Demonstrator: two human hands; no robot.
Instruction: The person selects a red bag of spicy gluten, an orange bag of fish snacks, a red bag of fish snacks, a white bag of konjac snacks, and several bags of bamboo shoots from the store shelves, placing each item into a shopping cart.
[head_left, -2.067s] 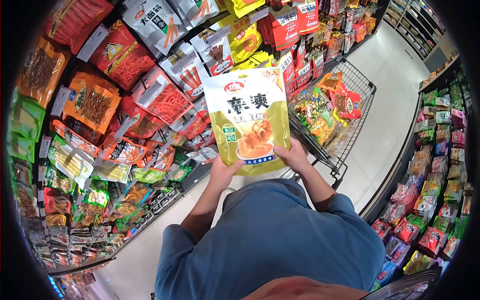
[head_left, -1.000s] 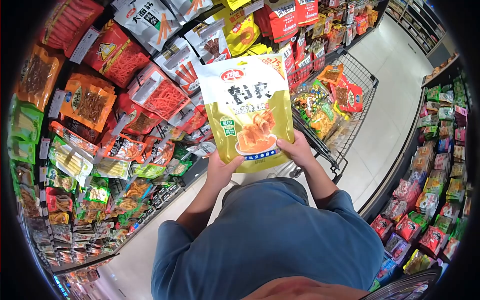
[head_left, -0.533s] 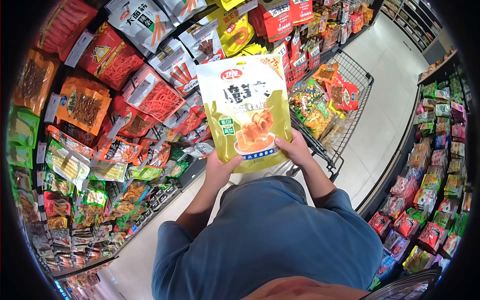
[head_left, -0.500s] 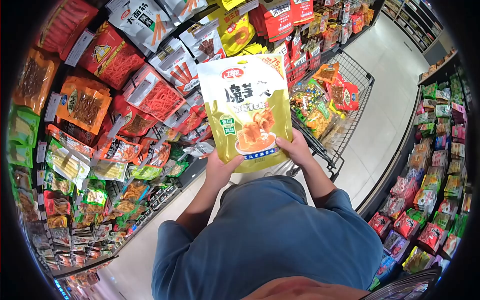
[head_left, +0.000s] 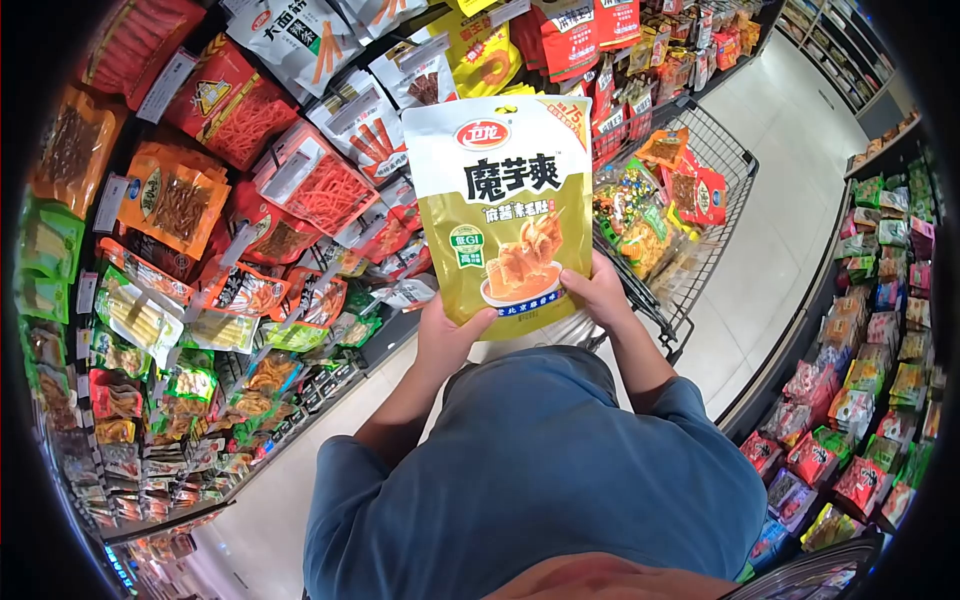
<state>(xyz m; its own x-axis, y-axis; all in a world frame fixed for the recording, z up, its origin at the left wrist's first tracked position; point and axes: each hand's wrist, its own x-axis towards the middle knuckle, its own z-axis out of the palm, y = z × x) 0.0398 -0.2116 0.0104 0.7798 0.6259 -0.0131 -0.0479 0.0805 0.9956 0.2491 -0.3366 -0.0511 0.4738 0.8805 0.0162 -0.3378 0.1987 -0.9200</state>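
A large gold and white snack bag [head_left: 500, 225] is held upright in front of me, its printed front facing the camera. My left hand [head_left: 450, 332] grips its lower left corner, thumb on the front and fingers behind. At the lower right edge, my right hand [head_left: 597, 292] pinches the bag the same way. The fingers behind the bag are hidden. Just beyond it on the right stands a wire shopping cart [head_left: 735, 200] with several snack packets [head_left: 640, 230] in it.
On the left, a tall rack bears rows of hanging snack packets [head_left: 165, 200] with price tags [head_left: 112, 203]. Another shelf of small colourful packets [head_left: 860, 400] curves along the right. Pale floor tiles [head_left: 770, 150] run between them.
The bag and both hands have shifted slightly right, and the bag's front shows less glare. The view has moved a little too. Both hands keep their hold.
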